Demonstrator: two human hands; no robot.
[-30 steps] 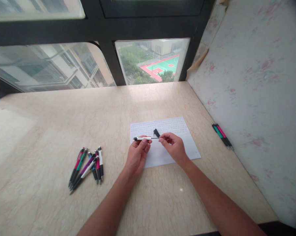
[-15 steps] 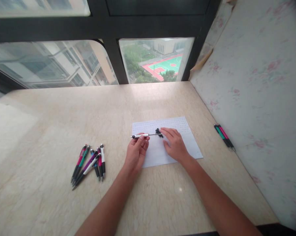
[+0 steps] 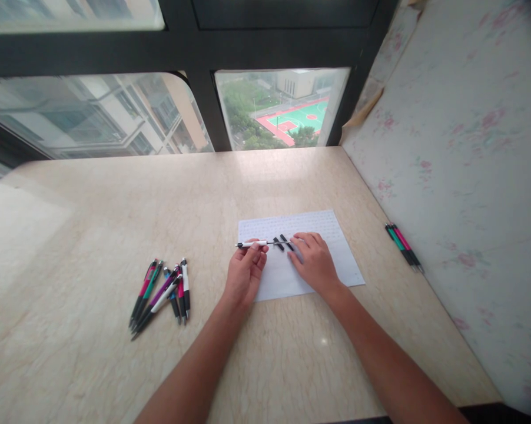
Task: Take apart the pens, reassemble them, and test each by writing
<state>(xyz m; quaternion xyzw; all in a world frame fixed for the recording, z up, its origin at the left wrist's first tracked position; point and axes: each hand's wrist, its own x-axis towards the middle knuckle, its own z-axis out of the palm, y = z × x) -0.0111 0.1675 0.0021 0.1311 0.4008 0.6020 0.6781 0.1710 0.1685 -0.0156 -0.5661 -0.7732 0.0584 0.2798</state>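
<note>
My left hand (image 3: 246,268) is closed around the white barrel of a pen (image 3: 256,243), which lies level with its clicker end to the left. From the barrel's right end a thin dark refill (image 3: 272,242) sticks out, bare, toward my right hand. Two short black tubes, which look like pen grips, rest side by side on the paper: a left one (image 3: 279,246) and a right one (image 3: 285,238), both under or beside the refill. My right hand (image 3: 313,261) hovers just right of them, fingers bent and thumb apart, apparently holding nothing; its fingertips are close to the refill's tip.
A sheet of lined, written paper (image 3: 309,281) lies under both hands on the marble-patterned surface (image 3: 93,206). To the left is a pile of several coloured pens (image 3: 159,294). A green pen (image 3: 397,238) and a pink pen (image 3: 404,242) lie by the papered wall (image 3: 468,194).
The black pieces, bunched together by my right fingertips before, now lie apart on the paper. My right hand has shifted slightly right; my left hand keeps its hold on the pen.
</note>
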